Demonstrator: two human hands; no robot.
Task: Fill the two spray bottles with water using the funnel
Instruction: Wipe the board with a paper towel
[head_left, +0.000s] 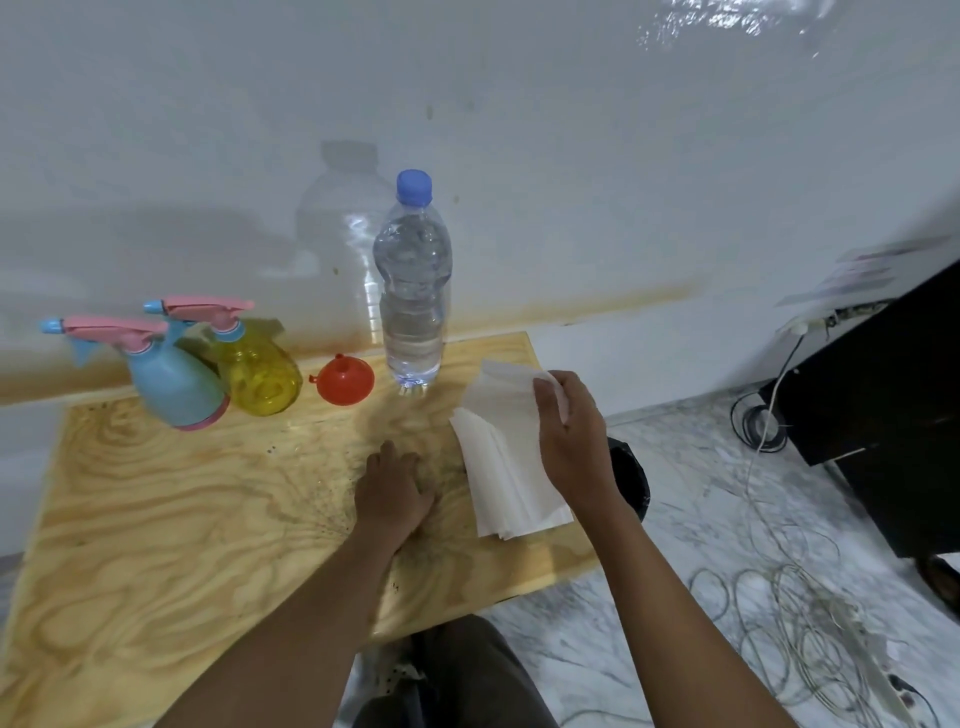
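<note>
A blue spray bottle (174, 387) and a yellow spray bottle (260, 371), both with pink trigger heads on, stand at the table's far left. An orange funnel (345, 382) lies mouth down to their right. Beside it stands a clear water bottle (413, 291) with its blue cap on. My left hand (389, 488) rests flat on the wooden table (156, 519) in the middle. My right hand (569, 436) pinches the top sheet of a stack of white paper tissues (501, 457) at the table's right edge.
The table stands against a white wall. To the right, on the marble floor, are a black bin (631, 475), coiled cables (789, 613) and a dark cabinet (883, 405). My knee shows below the table's front edge.
</note>
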